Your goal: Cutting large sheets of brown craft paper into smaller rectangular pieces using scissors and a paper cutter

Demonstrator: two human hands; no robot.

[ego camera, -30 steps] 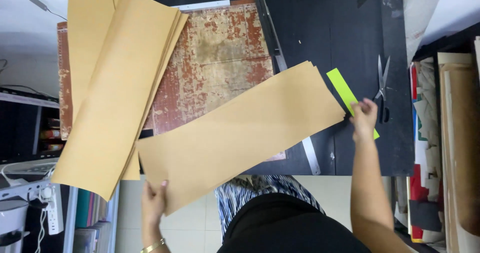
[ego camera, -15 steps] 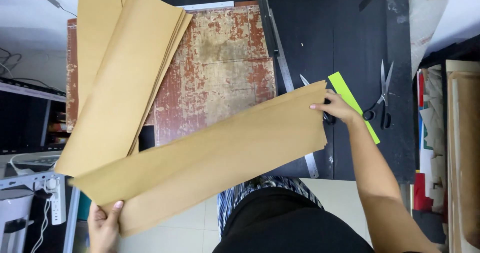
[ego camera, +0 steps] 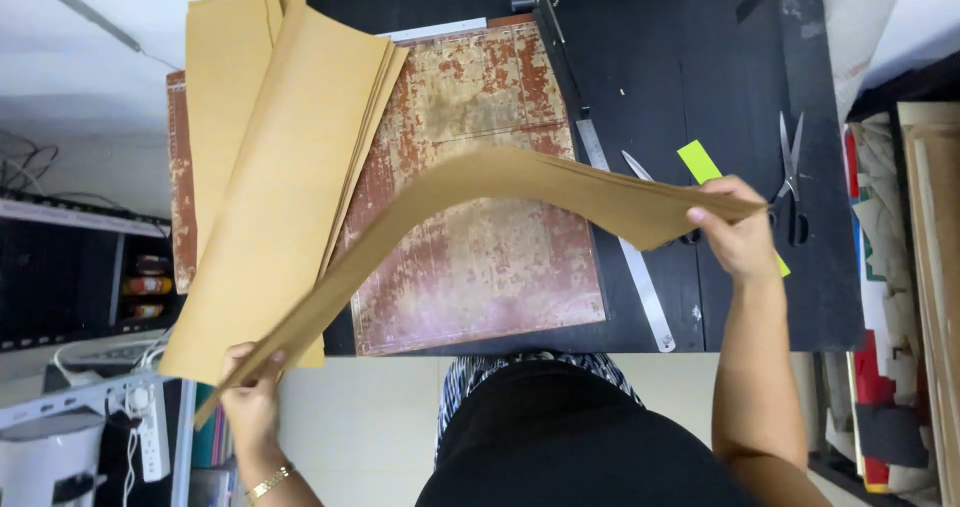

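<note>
**Brown sheet lifted in an arc over the cutting board**

You hold one long brown paper sheet (ego camera: 470, 192) by both ends, raised off the table & bowed upward in the middle. Your right hand (ego camera: 738, 235) pinches the sheet's right end, thumb on top w/ fingers curled under, above the black tabletop (ego camera: 690, 57) just right of the cutter's metal ruler edge (ego camera: 630, 257). Your left hand (ego camera: 250, 407) grips the sheet's lower-left end off the near edge of the table, thumb over the paper; a gold bracelet (ego camera: 268, 482) sits on that wrist.

Under the arc lies the worn red-and-cream cutting board (ego camera: 470, 267), w/ the paper cutter's black arm (ego camera: 560, 52) running up along its right side. A stack of brown paper sheets (ego camera: 270, 197) rests at an angle across the board's left part, overhanging its near-left edge.

Near your right hand: a lime-green strip (ego camera: 700, 162) partly hidden behind it, one pair of scissors (ego camera: 790, 182) just to its right, and a 2nd pair (ego camera: 640, 172) just left of the strip, mostly covered by the lifted sheet. Cluttered shelves (ego camera: 900, 297) stand at the far right; a white power strip (ego camera: 140, 417) is at lower left.
</note>
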